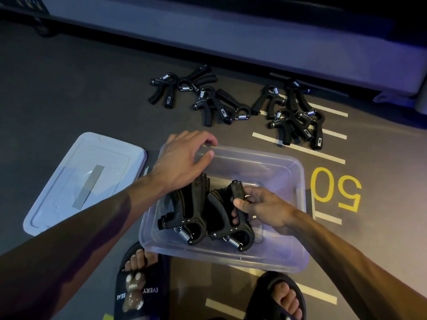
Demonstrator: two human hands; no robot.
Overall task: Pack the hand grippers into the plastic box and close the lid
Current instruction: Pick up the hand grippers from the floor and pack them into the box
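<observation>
A clear plastic box [298, 181] sits on the floor in front of me. Inside it stand several black hand grippers [184, 211] packed side by side, springs toward me. My right hand [263, 206] is inside the box, fingers closed on the handle of the rightmost gripper [235, 192]. My left hand [184, 158] rests on the box's far left rim, fingers curled over the edge. The box lid [76, 181] lies flat on the floor to the left. Two loose groups of black grippers lie beyond the box: the left group [198, 95] and the right group [295, 114].
My feet in black slides [138, 282] are just under the box's near edge. Yellow floor markings and a "50" [335, 190] lie to the right. A long grey ledge [254, 49] runs behind the loose grippers.
</observation>
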